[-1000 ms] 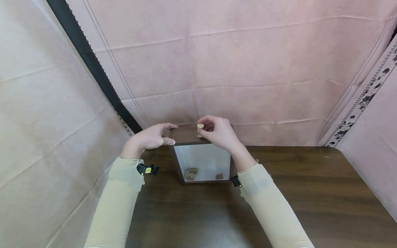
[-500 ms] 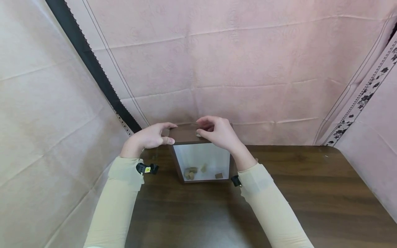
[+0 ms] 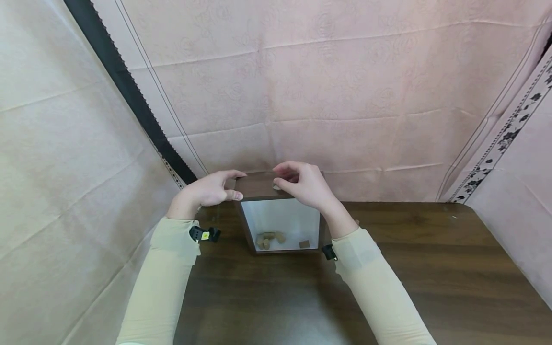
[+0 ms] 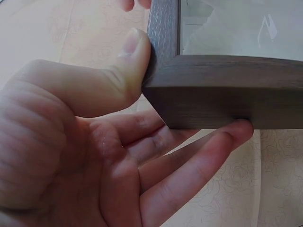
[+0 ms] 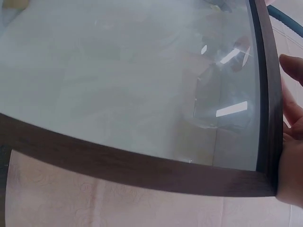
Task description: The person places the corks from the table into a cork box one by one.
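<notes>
A brown-framed shadow box (image 3: 254, 186) with a clear front stands upright at the far side of the table. My left hand (image 3: 210, 189) grips its upper left corner; in the left wrist view the thumb (image 4: 135, 61) presses one side of the frame, fingers behind. Over the box's top bends my right hand (image 3: 304, 184), loosely curled, nothing seen between thumb and index finger. A small pale spot (image 3: 276, 187) shows on the top beside that thumb. Inside, several cork stoppers (image 3: 280, 237) lie at the lower left, and another cork piece (image 3: 304, 244) at the lower right.
The dark wooden table (image 3: 276, 297) reaches toward me and to the right. Pink cloth (image 3: 345, 96) hangs close behind the box, and a pale cloth (image 3: 77, 167) slopes along the left. A small object (image 3: 357, 222) shows beside the right wrist.
The cork stopper between my right thumb and index finger was let go and fell inside the box, landing beside the lower left corks. Both hands have stayed nearly in place.
</notes>
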A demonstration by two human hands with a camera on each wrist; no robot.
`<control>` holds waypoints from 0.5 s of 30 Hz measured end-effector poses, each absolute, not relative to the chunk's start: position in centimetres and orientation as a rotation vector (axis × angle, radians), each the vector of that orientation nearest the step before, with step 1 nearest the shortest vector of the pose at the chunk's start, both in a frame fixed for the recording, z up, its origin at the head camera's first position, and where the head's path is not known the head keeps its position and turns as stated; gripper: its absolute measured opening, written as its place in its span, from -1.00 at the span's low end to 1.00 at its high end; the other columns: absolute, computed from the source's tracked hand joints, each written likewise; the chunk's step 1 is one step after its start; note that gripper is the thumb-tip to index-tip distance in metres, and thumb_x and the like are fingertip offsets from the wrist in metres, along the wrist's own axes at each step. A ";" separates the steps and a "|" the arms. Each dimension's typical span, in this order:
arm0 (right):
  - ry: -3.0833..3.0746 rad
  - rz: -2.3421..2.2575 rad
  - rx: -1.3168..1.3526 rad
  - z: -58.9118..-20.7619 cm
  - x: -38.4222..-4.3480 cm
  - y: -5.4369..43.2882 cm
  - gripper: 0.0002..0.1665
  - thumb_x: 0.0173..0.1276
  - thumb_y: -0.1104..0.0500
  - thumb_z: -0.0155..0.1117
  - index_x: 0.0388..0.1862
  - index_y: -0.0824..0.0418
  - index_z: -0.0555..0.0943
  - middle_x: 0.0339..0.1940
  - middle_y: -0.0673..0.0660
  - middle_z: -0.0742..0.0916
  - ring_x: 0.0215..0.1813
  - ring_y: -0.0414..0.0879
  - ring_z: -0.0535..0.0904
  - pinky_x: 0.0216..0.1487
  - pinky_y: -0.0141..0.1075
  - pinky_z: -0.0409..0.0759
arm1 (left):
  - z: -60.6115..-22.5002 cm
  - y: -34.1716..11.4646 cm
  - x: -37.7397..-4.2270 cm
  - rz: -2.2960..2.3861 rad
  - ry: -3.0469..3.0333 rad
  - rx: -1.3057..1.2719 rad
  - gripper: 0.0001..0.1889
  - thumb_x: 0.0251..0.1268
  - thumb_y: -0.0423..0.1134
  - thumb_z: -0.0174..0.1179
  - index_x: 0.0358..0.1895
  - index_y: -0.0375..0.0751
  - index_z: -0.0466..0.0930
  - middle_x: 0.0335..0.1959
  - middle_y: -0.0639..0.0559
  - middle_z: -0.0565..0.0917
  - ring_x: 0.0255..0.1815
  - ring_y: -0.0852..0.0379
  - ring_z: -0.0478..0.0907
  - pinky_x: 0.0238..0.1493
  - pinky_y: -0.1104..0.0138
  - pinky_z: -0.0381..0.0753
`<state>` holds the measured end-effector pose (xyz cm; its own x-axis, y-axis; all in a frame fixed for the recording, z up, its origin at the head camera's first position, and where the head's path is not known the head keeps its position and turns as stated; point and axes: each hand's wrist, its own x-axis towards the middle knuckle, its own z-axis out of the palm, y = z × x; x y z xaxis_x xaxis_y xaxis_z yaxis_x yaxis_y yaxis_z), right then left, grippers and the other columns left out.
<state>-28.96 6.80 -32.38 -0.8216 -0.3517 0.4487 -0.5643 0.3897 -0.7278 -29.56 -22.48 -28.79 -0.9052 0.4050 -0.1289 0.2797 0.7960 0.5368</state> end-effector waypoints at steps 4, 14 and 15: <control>-2.383 1.422 0.829 -32.4 -28.9 7.0 -0.74 0.52 0.11 0.46 0.12 0.09 0.77 -0.09 -0.06 0.81 -0.07 -0.14 0.71 0.03 -0.16 0.72 | -28.7 -22.5 -29.6 0.757 2.754 0.538 -0.31 0.55 -0.14 0.33 0.65 -0.05 0.31 0.65 -0.26 0.28 0.62 -0.37 0.20 0.49 -0.42 0.19; -2.236 1.672 0.830 -33.2 -27.9 8.5 -0.70 0.55 0.04 0.43 0.18 0.05 0.75 0.06 0.00 0.81 0.00 -0.08 0.71 0.07 -0.03 0.70 | -28.6 -22.4 -29.4 0.757 2.752 0.539 -0.30 0.54 -0.17 0.34 0.65 -0.07 0.30 0.66 -0.28 0.26 0.64 -0.38 0.17 0.51 -0.39 0.18; -2.218 1.692 0.828 -33.3 -27.6 8.8 -0.70 0.55 0.04 0.43 0.18 0.05 0.75 0.06 0.02 0.81 0.00 -0.07 0.72 0.06 -0.04 0.70 | -28.6 -22.4 -29.4 0.758 2.751 0.538 -0.29 0.54 -0.17 0.34 0.66 -0.07 0.30 0.66 -0.27 0.25 0.64 -0.38 0.17 0.52 -0.39 0.17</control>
<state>-27.62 8.77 -33.32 -0.8135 -0.2949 0.5013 -0.5615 0.1731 -0.8092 -29.41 -22.37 -28.58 -0.9043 0.4074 -0.1277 0.2844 0.7979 0.5314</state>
